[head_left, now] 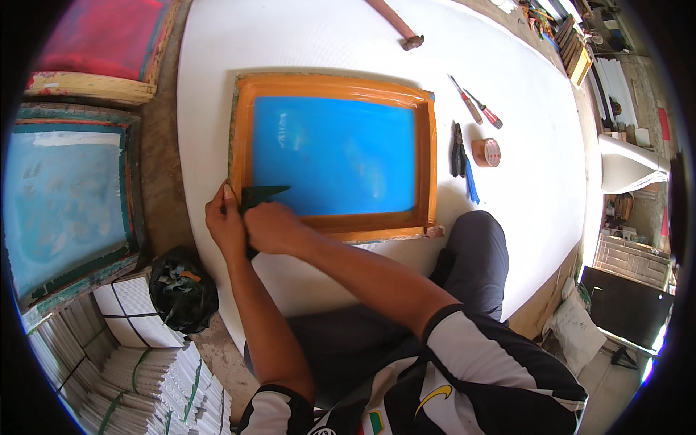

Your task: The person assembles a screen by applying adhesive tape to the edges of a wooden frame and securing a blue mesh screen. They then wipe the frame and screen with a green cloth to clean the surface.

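A wooden screen-printing frame with stretched blue mesh lies flat on the white tabletop in front of me. Orange-brown tape covers its borders. At its near left corner, my left hand pinches thumb and fingers together against the outer edge; whatever sits between them is too small to make out. My right hand is closed just beside it, over the same corner. From that fist a dark green, pointed thing reaches over the tape onto the mesh. Its kind is unclear, and the fingers hide its lower part.
A hammer lies at the far edge. Right of the frame are two screwdrivers, dark pliers with a blue handle, and a tape roll. More screens, a black bag and bundled white sheets stand left.
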### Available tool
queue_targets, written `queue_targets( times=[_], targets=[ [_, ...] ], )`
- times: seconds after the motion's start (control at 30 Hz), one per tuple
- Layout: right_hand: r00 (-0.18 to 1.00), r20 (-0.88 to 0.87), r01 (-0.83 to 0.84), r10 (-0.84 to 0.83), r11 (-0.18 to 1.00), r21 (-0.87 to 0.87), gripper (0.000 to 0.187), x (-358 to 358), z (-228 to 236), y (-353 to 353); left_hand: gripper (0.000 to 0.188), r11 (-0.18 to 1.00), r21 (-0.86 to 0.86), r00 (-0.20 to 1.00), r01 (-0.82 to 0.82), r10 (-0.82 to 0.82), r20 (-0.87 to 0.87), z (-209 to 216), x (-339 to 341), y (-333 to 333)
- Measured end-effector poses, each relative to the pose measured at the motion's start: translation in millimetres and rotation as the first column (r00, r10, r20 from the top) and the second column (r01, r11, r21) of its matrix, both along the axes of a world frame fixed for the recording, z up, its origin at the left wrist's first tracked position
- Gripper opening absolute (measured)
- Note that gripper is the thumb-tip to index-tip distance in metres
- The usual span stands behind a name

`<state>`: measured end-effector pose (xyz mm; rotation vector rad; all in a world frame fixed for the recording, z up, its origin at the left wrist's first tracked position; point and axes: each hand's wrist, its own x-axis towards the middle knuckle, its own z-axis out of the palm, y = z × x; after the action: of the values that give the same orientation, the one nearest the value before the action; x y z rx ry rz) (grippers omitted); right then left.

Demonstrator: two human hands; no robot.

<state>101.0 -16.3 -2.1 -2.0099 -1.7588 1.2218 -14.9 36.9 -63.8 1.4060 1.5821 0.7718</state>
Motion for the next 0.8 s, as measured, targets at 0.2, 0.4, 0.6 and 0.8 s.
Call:
queue_targets(
  times=[0.2, 0.4, 0.6, 0.8],
  targets=[
    [0.997, 0.055, 0.058, -0.052, 0.992, -0.116, 0.02, 48, 15, -37, 0.041, 0.999, -0.042, 0.998, -0.018, 0.02, 0.053, -2, -6, 2],
    [0.88, 0.424, -0.077, 0.215, 0.945, -0.319, 0.027, 166, 30, -133, 0.042, 0.999, -0.049, 1.0, -0.016, 0.016, -0.009, 5, -4, 1],
    [0.715, 0.518, -0.176, 0.469, 0.838, -0.516, 0.022, 210, 43, -190, 0.043, 0.997, -0.073, 0.998, -0.009, 0.005, -0.055, 10, 3, -1],
    [0.733, 0.51, -0.158, 0.45, 0.842, -0.516, 0.021, 194, 35, -184, 0.043, 0.997, -0.08, 0.998, 0.003, -0.008, -0.062, 11, 5, -2]
  ],
)
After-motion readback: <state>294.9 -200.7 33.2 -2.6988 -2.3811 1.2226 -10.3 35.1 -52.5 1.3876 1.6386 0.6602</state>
